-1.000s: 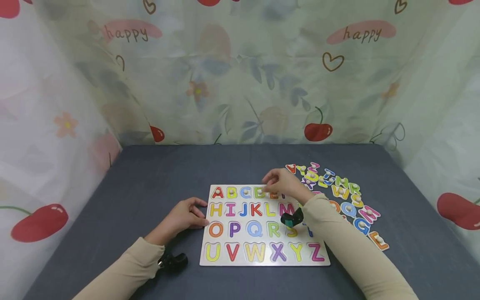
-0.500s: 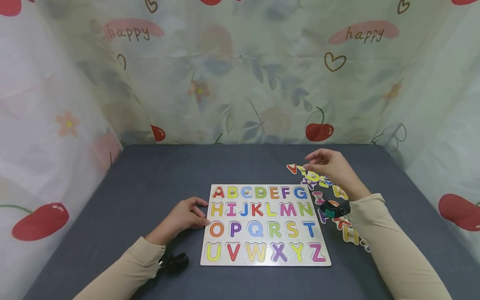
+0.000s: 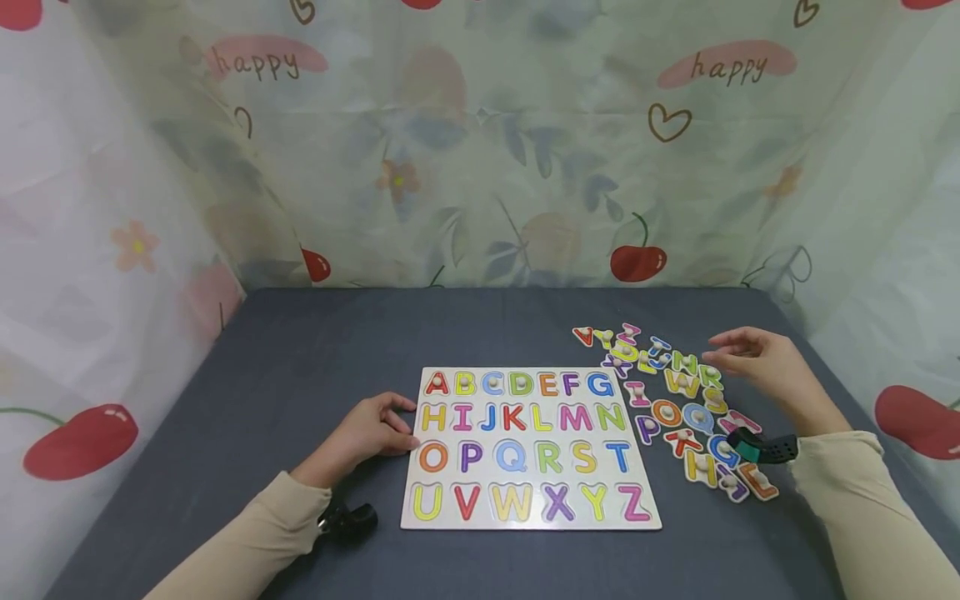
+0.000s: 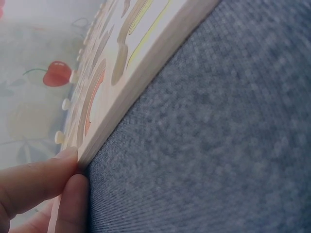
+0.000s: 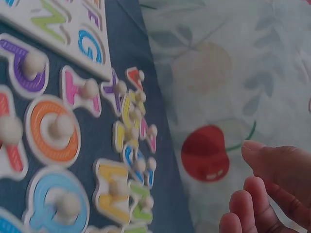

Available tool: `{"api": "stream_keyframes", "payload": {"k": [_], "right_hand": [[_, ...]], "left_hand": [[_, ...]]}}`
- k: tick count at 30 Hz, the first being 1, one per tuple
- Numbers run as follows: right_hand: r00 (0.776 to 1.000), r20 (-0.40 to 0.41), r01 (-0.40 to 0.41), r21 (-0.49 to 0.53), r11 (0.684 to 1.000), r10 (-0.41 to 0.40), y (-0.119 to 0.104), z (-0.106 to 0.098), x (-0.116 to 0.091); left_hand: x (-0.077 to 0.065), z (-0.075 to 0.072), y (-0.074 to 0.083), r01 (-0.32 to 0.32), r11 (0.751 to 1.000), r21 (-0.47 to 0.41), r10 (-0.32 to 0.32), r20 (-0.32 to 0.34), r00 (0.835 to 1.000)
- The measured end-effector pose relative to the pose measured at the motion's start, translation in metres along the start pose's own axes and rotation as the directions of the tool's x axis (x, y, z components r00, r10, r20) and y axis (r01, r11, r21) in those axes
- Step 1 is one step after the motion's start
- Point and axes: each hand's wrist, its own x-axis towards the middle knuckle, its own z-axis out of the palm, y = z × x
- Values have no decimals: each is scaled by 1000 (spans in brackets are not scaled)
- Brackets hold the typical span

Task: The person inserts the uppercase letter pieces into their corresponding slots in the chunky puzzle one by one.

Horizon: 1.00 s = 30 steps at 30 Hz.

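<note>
My left hand (image 3: 371, 433) rests at the left edge of a white wooden alphabet puzzle board (image 3: 536, 521). In the left wrist view, its thumb tip (image 4: 65, 158) lies on the board's edge beside the orange O recess. Knobbed letters A (image 3: 437, 383), B (image 3: 465, 383), C (image 3: 492, 383) and D (image 3: 521, 383) sit in the top row; the other recesses hold no pieces. My right hand (image 3: 768, 375) hovers at the right side of the loose letters, near the green R (image 3: 710, 377), with nothing in its loosely bent fingers.
Loose knobbed letters lie right of the board, including an orange O (image 3: 666, 412), a yellow W (image 3: 681, 382), a yellow H (image 3: 701, 469) and an orange E (image 3: 757, 482). Some overlap. A dark cloth (image 3: 337, 333) covers the table; printed curtains (image 3: 480, 167) surround it.
My right hand has left the D in the board's top row and swept right across the loose letters to their right side. My left hand has stayed at the board's edge.
</note>
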Motion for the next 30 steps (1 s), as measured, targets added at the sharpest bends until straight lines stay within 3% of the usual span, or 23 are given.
{"api": "stream_keyframes", "payload": {"k": [9,17,30], "right_hand": [[999,-16,-47,5,999,47,46,-10,-19],[995,-4,-104,62,993,104,77,-9,-21],[995,31,-99,43,994,98,71,4,-4]], "left_hand": [[1,0,-1,12,1000,-13,-12,1,1000],[1,0,-2,9,1000,-5,-9,-5,1000],[2,-1,-3,-2,1000,0,2,6,1000]]}}
